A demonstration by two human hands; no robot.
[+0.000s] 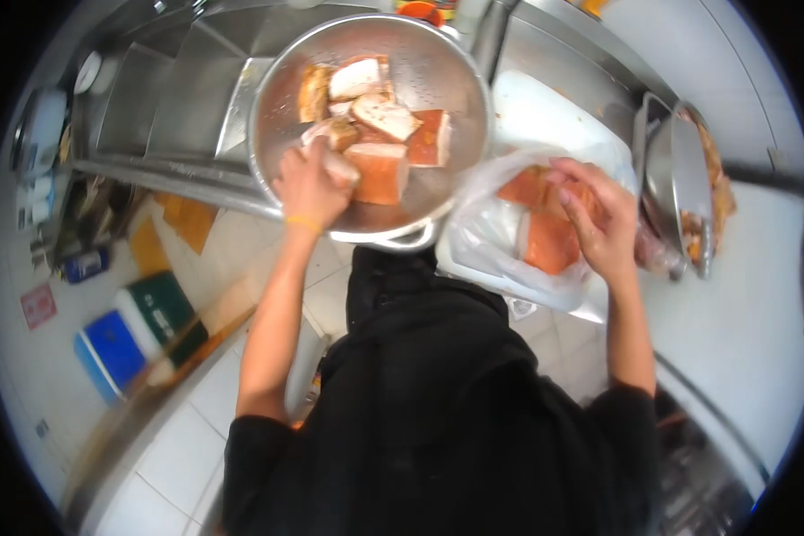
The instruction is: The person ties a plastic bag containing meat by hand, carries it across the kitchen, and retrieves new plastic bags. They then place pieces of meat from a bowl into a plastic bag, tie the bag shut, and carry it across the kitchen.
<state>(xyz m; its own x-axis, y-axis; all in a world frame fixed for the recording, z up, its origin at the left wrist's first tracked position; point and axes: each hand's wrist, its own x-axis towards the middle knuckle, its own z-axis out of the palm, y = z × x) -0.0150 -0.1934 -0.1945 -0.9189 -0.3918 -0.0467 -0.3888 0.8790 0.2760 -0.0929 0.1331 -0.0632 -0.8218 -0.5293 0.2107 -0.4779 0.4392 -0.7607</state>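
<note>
Your big metal bowl (460, 98) sits by the sink (134, 98), above a tiled floor (326, 299). Next to it, a clear bag (475, 198) with red meat (549, 243) inside lies on a white board (554, 112). Your left hand (311, 183) curls around 1 meat chunk (340, 170) in the bowl. Your right hand (601, 214) bends at the bag's edge; I can't tell if it's pinching.
</note>
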